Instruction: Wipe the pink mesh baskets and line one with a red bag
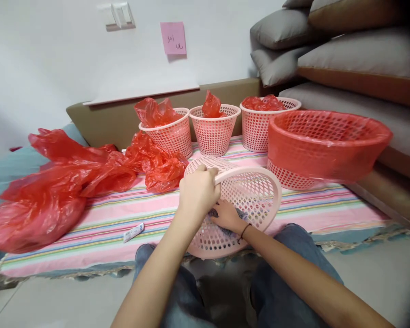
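A pink perforated plastic basket lies tilted on its side in front of me, its mouth facing me. My left hand is closed round the upper left of its rim. Inside the basket, my right hand presses a dark grey patterned cloth against the wall, its fingers curled over the cloth and partly hidden. Right of this basket stands another pink basket, with a red plastic bag stretched over its rim and upper half.
Three pink baskets with red bags in them stand along the back. Crumpled red plastic bags lie at left. A small white tube-like packet rests on the striped cloth. Grey cushions are stacked at right.
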`<state>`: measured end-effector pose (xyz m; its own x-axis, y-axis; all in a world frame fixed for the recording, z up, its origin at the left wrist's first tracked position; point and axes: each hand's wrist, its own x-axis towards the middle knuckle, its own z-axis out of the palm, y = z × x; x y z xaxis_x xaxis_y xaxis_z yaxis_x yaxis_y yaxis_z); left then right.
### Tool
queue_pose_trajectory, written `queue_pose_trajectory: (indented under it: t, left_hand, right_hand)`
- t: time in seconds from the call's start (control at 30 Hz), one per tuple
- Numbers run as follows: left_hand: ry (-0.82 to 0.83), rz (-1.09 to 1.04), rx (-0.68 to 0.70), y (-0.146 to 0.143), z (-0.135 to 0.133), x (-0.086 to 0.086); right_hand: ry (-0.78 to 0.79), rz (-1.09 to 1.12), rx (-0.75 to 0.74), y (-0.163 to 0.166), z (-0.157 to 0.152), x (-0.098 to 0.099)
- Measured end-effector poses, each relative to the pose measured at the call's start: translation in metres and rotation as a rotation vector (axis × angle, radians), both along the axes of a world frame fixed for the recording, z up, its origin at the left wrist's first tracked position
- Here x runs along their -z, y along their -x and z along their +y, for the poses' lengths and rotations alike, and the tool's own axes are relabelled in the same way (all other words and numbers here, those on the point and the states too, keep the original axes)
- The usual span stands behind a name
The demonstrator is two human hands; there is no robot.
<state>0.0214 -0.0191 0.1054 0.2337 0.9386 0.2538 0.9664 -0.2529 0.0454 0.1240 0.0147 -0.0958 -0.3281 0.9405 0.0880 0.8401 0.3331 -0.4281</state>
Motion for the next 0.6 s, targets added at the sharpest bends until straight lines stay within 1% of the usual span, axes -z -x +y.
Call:
queue_pose_trajectory:
  t: [0.13, 0.27, 0.33, 0.43, 0.5, 0.53, 0.6]
  left_hand:
    - [-0.033, -0.035, 0.0, 0.009, 0.009, -0.006]
    - [-0.053, -0.06, 0.01, 0.018, 0.014, -0.008]
    - [-0.054, -0.075, 0.011, 0.022, 0.015, -0.009]
    - [-0.06, -0.085, -0.01, 0.028, 0.015, -0.01]
    - [-0.076, -0.086, -0.027, 0.033, 0.011, -0.007]
    - [-0.084, -0.091, -0.031, 0.035, 0.008, -0.003]
    - [-0.101, -0.104, -0.026, 0.039, -0.001, 0.008]
  right_hand:
    - [0.023, 0.094, -0.129, -0.017, -0.05, -0.005]
    - [0.135, 0.196, -0.162, -0.036, -0.102, -0.021]
    - [0.193, 0.249, -0.18, -0.044, -0.117, -0.032]
    - [0.23, 0.313, -0.212, -0.056, -0.125, -0.05]
    - [0.189, 0.37, -0.207, -0.066, -0.127, -0.065]
    - [0.137, 0.408, -0.186, -0.072, -0.128, -0.073]
    - [-0.037, 0.497, -0.097, -0.087, -0.13, -0.091]
